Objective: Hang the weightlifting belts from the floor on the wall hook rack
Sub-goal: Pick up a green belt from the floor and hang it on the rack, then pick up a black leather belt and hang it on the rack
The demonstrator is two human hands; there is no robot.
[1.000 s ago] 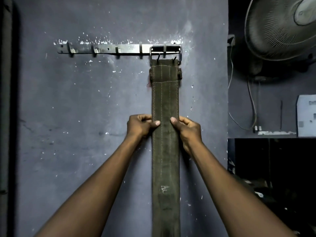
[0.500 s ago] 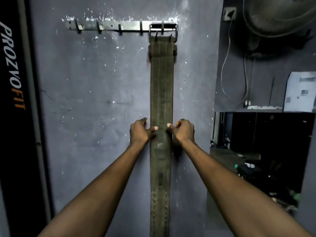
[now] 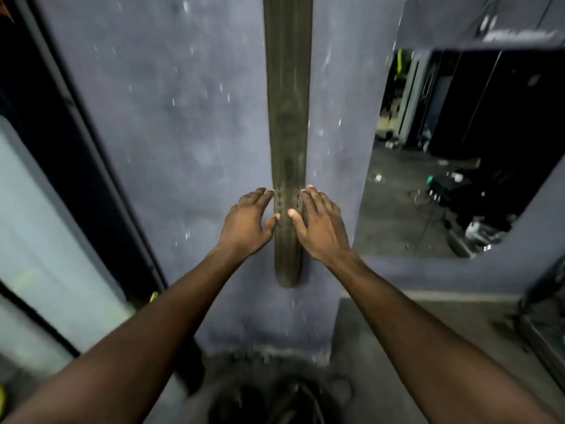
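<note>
An olive-green weightlifting belt [image 3: 287,117] hangs flat and straight down the grey wall [image 3: 183,148]; its rounded lower end stops above the floor. The hook rack is out of view above the frame. My left hand [image 3: 247,224] lies against the belt's left edge and my right hand [image 3: 321,228] against its right edge, both near the lower end. The fingers of both hands are stretched out flat and the thumbs rest on the belt's front. Neither hand is closed around it. A dark coiled shape [image 3: 284,402] lies on the floor below me, too blurred to identify.
A black upright post [image 3: 76,148] and a pale panel [image 3: 36,224] stand at the left. To the right of the wall, an opening shows a dim room [image 3: 443,179] with clutter on its floor. Grey floor [image 3: 412,332] lies at the lower right.
My view has tipped downward, so the rack has left the frame. Both hands have slid down the belt to its lower end, and their fingers have opened from a pinch to flat.
</note>
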